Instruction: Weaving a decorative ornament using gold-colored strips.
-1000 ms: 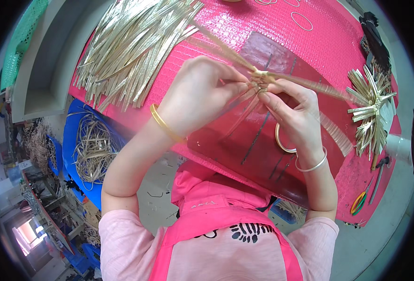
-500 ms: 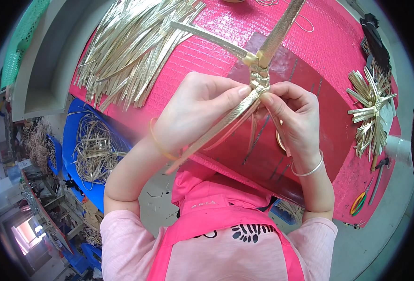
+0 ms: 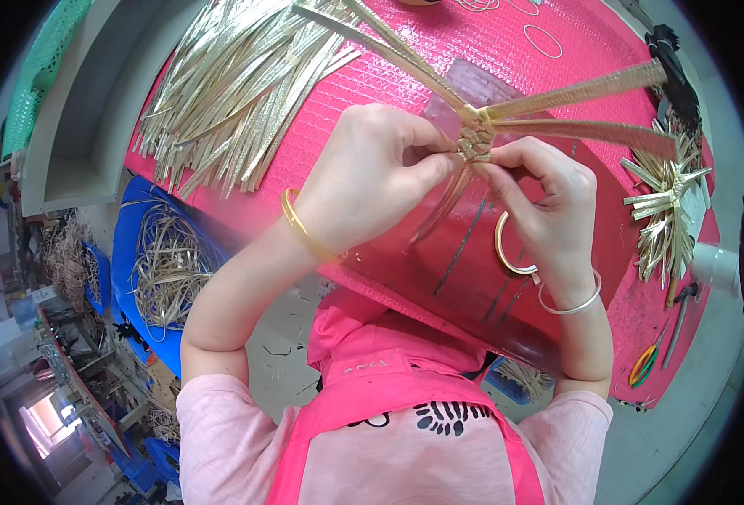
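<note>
Left hand point(image 3: 376, 172) pinching gold flat-strip braid point(image 3: 475, 139) at its lower left | right hand point(image 3: 555, 189) pinching its lower right | braid raised over dark-red mat point(image 3: 414, 273) | upper strips point(image 3: 590, 90) now splayed up-left and rightward; half a second ago, up-left and upward

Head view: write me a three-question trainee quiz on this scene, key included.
1. True or false: the left hand and the right hand both touch the woven gold piece.

2. Choose one. Relative to the dark red mat, the scissors lie:
A) to its left
B) to its right
C) on top of it

3. Fill in the blank: the bangle on the left wrist is ____ in colour.

Key: 1. True. 2. B. 3. Gold.
</note>
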{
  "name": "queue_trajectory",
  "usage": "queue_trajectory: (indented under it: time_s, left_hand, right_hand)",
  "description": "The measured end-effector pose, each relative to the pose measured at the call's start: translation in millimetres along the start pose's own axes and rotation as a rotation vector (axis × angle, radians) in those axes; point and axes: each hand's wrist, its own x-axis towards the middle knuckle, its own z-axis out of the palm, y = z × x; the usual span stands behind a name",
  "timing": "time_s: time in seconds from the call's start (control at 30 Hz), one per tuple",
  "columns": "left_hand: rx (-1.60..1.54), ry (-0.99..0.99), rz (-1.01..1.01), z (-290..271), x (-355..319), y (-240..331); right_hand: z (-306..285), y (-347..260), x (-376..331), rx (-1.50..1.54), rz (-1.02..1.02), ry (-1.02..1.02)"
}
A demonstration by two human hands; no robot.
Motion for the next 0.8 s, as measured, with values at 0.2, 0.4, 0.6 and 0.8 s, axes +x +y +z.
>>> queue_trajectory:
  time_s: [0.2, 0.4, 0.6, 0.8]
  left_hand:
    - [-0.813, -0.159, -0.369, 2, 12, 0]
    - [-0.713, 0.205, -0.080, 37, 5, -6]
    - [-0.643, 0.111, -0.094, 21, 5, -5]
    - [-0.410, -0.157, -0.269, 9, 8, -1]
  right_hand:
    - [11, 4, -4, -0.040, -0.059, 0.186]
    - [13, -2, -16, 0.549, 0.392, 0.112]
    - [-5, 12, -2, 0.988, 0.649, -0.109]
    - [-7, 18, -5, 0.899, 0.682, -0.259]
